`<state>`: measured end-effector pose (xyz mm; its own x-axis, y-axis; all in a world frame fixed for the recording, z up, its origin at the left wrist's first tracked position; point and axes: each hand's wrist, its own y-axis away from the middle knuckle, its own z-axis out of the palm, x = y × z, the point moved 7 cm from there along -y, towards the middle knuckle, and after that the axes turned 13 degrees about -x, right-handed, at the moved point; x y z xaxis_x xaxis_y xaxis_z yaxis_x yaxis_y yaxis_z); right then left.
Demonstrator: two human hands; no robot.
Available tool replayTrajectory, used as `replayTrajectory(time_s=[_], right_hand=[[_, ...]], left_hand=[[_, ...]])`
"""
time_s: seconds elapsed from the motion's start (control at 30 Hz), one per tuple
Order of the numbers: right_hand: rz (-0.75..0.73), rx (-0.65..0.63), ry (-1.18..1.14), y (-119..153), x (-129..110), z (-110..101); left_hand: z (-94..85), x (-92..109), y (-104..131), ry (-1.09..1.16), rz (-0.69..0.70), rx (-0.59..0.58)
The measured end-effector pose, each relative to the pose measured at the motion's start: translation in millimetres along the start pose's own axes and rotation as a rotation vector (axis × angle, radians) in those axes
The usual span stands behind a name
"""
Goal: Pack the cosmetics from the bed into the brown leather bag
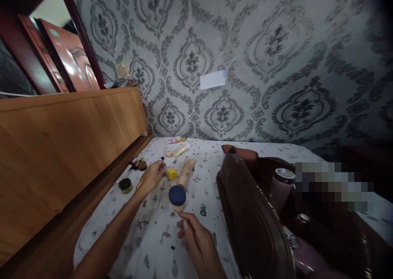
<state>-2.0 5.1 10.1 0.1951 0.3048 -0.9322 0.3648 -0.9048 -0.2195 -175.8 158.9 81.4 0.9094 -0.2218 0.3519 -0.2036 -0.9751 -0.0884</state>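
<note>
My left hand (154,174) has its fingers curled at the pale base of a small yellow-capped bottle (172,174), which lies on the patterned sheet. My right hand (196,238) has its fingers apart, the fingertips just in front of or touching a jar with a dark blue lid (177,196). Behind that jar lies a beige squeeze tube (186,171). Left of my left hand are a dark green-lidded jar (125,185) and a small brown-lidded pot (142,165). Farther back lies a cream tube (181,149).
A dark brown bag (245,205) stands unzipped at the right, with a pink bottle with a silver-topped cap (281,185) and other bottles inside. A wooden panel (76,140) borders the left side. Patterned wallpaper (190,58) covers the wall behind.
</note>
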Motion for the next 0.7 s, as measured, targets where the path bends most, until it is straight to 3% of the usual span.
replayTrajectory(time_s=[0.23,0.43,0.7], right_hand=[[0.125,-0.021,-0.122,-1.4,10.8,1.6],[0.140,-0.021,-0.160,-0.4,3.1,0.0],[0.124,-0.048,-0.167,-0.7,1.7,1.0]], left_hand=[[2.4,-42.6,-34.5,-0.299,-0.227,0.001],[12.4,-51.2,-48.9,-0.380,-0.262,-0.062],[20.2,-59.9,-55.5,-0.297,-0.230,-0.141]])
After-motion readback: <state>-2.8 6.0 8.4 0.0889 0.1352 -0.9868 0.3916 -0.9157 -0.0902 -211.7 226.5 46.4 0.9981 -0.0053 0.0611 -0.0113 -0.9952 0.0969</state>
